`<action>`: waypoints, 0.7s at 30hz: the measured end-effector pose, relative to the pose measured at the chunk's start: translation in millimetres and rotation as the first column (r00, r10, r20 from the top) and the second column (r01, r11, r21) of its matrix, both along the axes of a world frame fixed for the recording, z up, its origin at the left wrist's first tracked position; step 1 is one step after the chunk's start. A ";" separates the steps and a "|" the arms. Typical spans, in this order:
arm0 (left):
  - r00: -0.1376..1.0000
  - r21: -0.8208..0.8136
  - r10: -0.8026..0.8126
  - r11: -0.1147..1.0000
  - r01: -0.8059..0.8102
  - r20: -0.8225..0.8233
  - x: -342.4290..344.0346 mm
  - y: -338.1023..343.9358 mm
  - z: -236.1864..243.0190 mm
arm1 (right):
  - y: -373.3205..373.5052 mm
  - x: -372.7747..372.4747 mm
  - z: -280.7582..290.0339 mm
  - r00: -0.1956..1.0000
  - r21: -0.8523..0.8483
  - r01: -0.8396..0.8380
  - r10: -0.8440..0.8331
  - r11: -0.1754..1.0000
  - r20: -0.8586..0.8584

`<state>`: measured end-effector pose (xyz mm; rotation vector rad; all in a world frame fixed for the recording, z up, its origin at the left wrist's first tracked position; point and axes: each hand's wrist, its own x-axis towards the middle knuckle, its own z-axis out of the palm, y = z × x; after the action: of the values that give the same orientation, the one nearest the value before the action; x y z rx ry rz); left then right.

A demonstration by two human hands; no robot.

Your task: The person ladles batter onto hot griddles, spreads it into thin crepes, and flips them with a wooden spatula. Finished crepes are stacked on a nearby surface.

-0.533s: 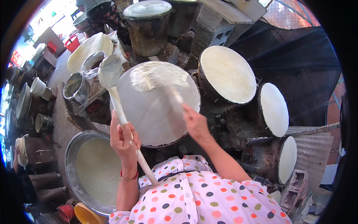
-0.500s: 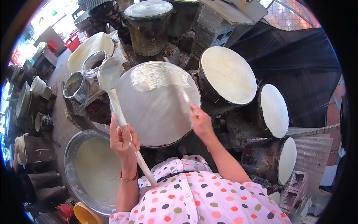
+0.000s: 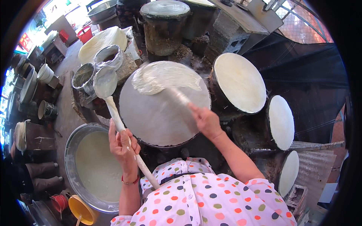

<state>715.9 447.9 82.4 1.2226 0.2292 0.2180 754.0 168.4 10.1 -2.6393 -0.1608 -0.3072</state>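
A long-handled ladle point(image 3: 120, 124) rises from beside my waist, its batter-smeared bowl tilted up over the left edge of the griddle. Around its pale handle my left hand point(image 3: 124, 146) is closed. My right hand point(image 3: 207, 121) grips a wooden spreader point(image 3: 178, 96), blurred by motion, whose far end reaches into the batter. That pale, ridged batter point(image 3: 166, 76) covers the far part of the round grey griddle point(image 3: 158, 120); the near part is bare. At my left stands a wide metal basin point(image 3: 70, 158) of creamy liquid batter point(image 3: 98, 165).
Several drum stoves with white round tops, one being a coated griddle point(image 3: 239, 83), stand right and behind. Two metal pots point(image 3: 83, 77) and a stack of pale sheets point(image 3: 102, 44) are at the far left. A yellow bucket point(image 3: 81, 209) sits beside the basin.
The spreader has swept left across the griddle, and the batter patch has widened and become rounder. My right hand has moved slightly right and nearer; my left still holds the ladle.
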 end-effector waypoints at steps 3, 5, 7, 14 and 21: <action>0.999 0.004 0.039 0.999 -0.039 0.020 -3.5 3.8 -3.2 | -19.4 43.3 -17.0 0.995 0.372 0.074 -0.046 0.925 -0.085; 0.998 -0.026 0.055 0.998 -0.054 0.020 -3.3 6.8 -6.3 | -2.1 55.0 3.6 0.947 0.479 0.104 0.060 0.872 -0.315; 0.997 -0.047 0.072 0.996 -0.071 0.022 -5.2 8.1 -7.1 | 13.6 51.6 13.2 0.863 0.534 0.076 0.213 0.842 -0.458; 0.990 -0.042 0.139 0.990 -0.138 0.008 -16.2 19.3 -7.7 | -14.4 26.7 1.4 0.976 0.060 -0.219 0.219 0.974 0.004; 0.986 -0.024 0.162 0.986 -0.163 -0.037 -25.5 28.4 -12.5 | 17.7 47.2 9.4 0.856 0.469 -0.157 0.357 0.869 -0.374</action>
<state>690.3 476.3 69.9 1.1821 0.3614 0.3341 801.2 186.1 19.5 -2.1426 -0.2652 0.3370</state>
